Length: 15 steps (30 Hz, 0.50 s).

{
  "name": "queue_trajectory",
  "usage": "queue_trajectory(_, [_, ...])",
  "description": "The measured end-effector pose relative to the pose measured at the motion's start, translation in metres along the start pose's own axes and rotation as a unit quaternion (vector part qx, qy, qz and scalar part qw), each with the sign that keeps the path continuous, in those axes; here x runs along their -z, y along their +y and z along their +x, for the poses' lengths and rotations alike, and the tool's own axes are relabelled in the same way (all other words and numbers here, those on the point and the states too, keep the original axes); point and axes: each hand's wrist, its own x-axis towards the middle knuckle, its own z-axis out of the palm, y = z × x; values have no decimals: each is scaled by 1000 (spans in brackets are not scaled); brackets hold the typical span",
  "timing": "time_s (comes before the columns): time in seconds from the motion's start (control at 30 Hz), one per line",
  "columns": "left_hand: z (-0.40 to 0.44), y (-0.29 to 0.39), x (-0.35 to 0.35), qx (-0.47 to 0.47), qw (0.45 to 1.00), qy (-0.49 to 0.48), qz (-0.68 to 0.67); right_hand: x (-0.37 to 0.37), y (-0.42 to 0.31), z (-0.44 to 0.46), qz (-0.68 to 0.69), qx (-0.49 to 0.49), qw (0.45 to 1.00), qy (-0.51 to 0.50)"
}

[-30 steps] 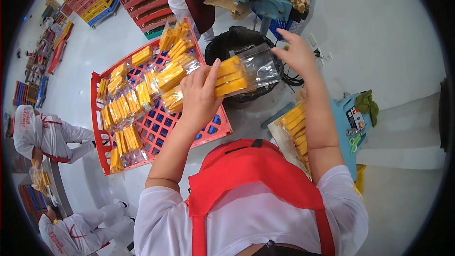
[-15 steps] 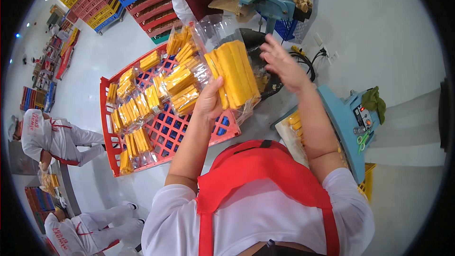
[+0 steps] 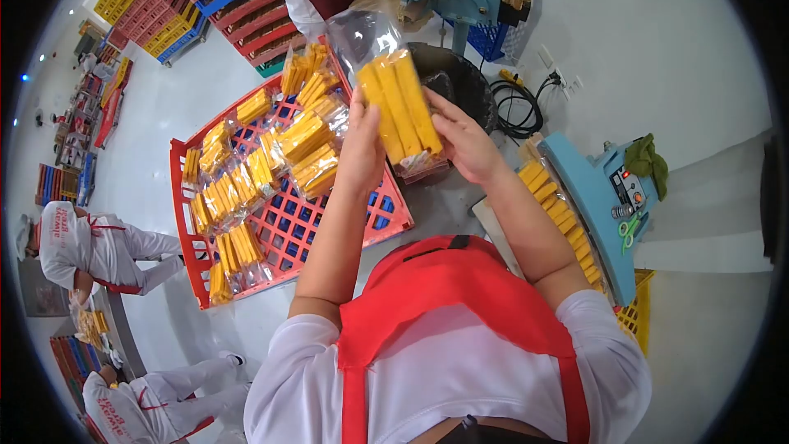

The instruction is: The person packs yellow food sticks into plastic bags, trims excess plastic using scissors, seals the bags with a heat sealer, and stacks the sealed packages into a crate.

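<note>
in the head view, the bag [image 3: 400,107] of yellow sticks is up in the air in front of the red apron [image 3: 460,296], between the two hands. the left hand [image 3: 362,144] grips its left side, with the thumb on the front. the right hand [image 3: 467,140] pinches its right side. the long way of the bag goes up and leans a bit left, much like the near side of the red crate [image 3: 391,232]. the sticks sit low in the bag, and the loose clear end is at the top, pointing away from the chest. the crate, with more bags [image 3: 304,136] in it, is to the left, so the left hand is nearer to it. the black bin [image 3: 467,74] is behind the bag and the right hand. the blue machine [image 3: 588,197] is off to the right.

half a second ago, the right hand was off the bag with its fingers spread. now it touches the bag too. a second ago, the clear end pointed right; now it points up.
</note>
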Motion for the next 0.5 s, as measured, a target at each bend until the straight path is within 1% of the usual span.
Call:
queue_trajectory(0.03, [-2,2,-2,0,1000,-1,0,2,-1,-4,-79,11,997,-21])
queue_trajectory(0.07, [-5,5,-3,-1,994,-17,106,3,-2,-7,-157,23,987,-41])
queue_trajectory(0.1, [-9,8,-3,-2,977,-34,210,8,2,-8,-156,24,987,-41])
queue_trajectory(0.17, [-16,10,-2,-5,971,-50,233,19,13,-8,24,-11,1000,15])
queue_trajectory(0.2, [-18,10,-2,-9,965,-65,255,20,13,-11,24,-9,1000,17])
queue_trajectory(0.23, [-19,9,-5,-6,965,-67,255,19,14,-16,107,-100,989,-3])
queue_trajectory(0.27, [-20,9,-9,-80,959,-128,242,19,15,-20,188,-189,963,-23])
queue_trajectory(0.3, [-21,8,-13,-154,944,-186,226,17,16,-21,188,-189,964,-21])
queue_trajectory(0.33, [-23,9,-15,-153,944,-185,224,14,19,-21,226,-178,954,-84])
queue_trajectory(0.37, [-27,10,-16,-110,950,-184,229,12,21,-21,264,-167,939,-146])
queue_trajectory(0.4, [-30,12,-17,-66,953,-181,234,10,21,-22,265,-169,938,-145])
queue_trajectory(0.47, [-33,13,-20,-66,950,-176,249,4,19,-23,204,-137,965,-95])
queue_trajectory(0.5, [-32,15,-22,-54,957,-178,223,6,19,-25,205,-148,963,-97])
